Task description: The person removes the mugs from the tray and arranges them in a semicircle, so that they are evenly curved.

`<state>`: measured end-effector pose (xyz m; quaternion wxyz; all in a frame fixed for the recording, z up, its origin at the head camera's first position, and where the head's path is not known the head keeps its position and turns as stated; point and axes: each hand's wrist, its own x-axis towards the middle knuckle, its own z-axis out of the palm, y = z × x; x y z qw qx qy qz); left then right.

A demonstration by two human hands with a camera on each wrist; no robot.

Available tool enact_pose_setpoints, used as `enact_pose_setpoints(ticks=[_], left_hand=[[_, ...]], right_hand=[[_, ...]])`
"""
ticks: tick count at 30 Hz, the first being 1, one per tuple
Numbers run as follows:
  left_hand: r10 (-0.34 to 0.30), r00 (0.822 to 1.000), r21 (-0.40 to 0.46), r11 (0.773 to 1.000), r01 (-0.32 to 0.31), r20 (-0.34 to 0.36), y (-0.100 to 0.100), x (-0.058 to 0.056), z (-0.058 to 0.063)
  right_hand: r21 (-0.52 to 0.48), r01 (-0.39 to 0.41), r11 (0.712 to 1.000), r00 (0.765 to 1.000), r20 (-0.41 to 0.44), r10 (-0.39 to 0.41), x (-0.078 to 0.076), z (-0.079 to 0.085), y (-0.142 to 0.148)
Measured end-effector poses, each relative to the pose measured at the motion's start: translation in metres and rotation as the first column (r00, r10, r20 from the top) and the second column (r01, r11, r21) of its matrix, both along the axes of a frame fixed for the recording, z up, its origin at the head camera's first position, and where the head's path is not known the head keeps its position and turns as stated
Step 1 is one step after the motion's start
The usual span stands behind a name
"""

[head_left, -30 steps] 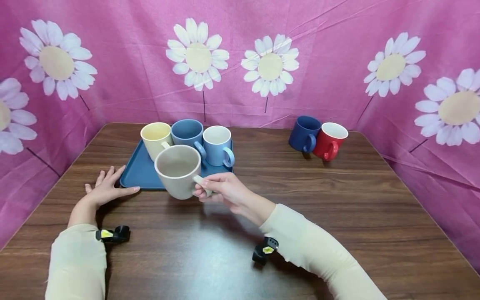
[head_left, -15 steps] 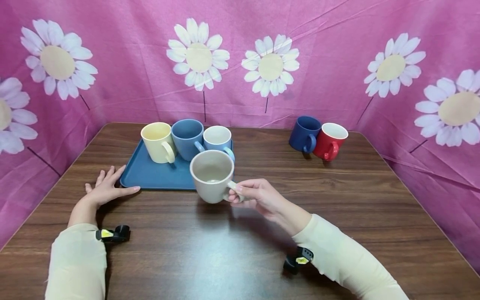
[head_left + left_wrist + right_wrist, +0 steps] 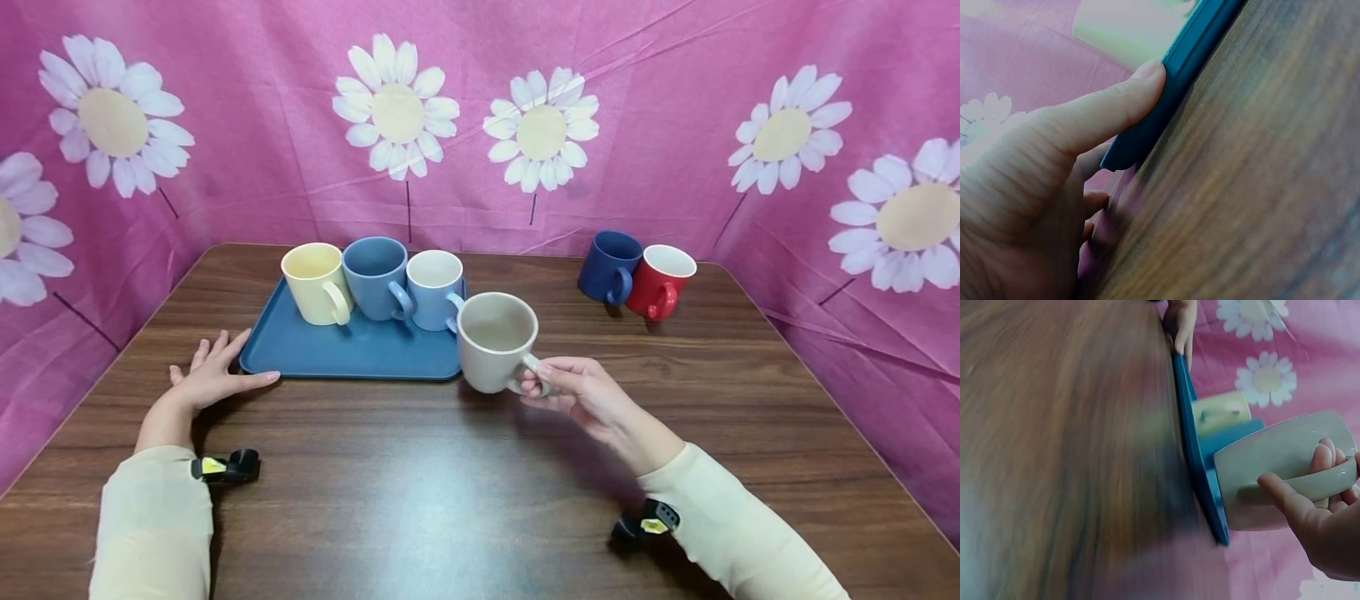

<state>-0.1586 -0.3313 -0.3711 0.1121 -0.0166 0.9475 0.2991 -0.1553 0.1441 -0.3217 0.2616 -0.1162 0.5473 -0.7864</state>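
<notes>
My right hand (image 3: 581,396) grips the handle of a beige mug (image 3: 491,358), which hangs upright at the front right corner of the blue tray (image 3: 330,354). In the right wrist view my thumb lies on the handle and the fingers curl round it. My left hand (image 3: 210,379) rests at the tray's front left corner, its fingers spread; in the left wrist view the thumb touches the rim. Along the tray's back stand a pale yellow mug (image 3: 315,287), a medium blue mug (image 3: 375,283) and a light blue mug (image 3: 431,300). The beige mug partly covers the light blue mug's handle.
A dark blue mug (image 3: 600,271) and a red mug (image 3: 656,287) stand side by side at the back right of the wooden table (image 3: 420,500). A pink cloth (image 3: 465,221) with printed daisies hangs behind and on both sides.
My right hand has carried the beige mug rightward from over the tray's front to its right corner, uncovering the tray's front. My left hand has stayed put.
</notes>
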Motion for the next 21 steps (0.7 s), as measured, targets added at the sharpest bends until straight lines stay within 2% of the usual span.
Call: enact_pose_setpoints(ticks=[8,21], left_hand=[[0.0,1.0,0.005,1.0,0.0,-0.005,0.0,0.0,-0.001],[0.0,1.0,0.001,1.0,0.0,0.0,-0.001,-0.001,-0.001]], right_hand=[[-0.018,0.057,0.998,0.998,-0.039,-0.058,-0.012,-0.005,0.024],[-0.086,0.198,0.977,0.98,0.045,-0.194,-0.049,-0.01,0.041]])
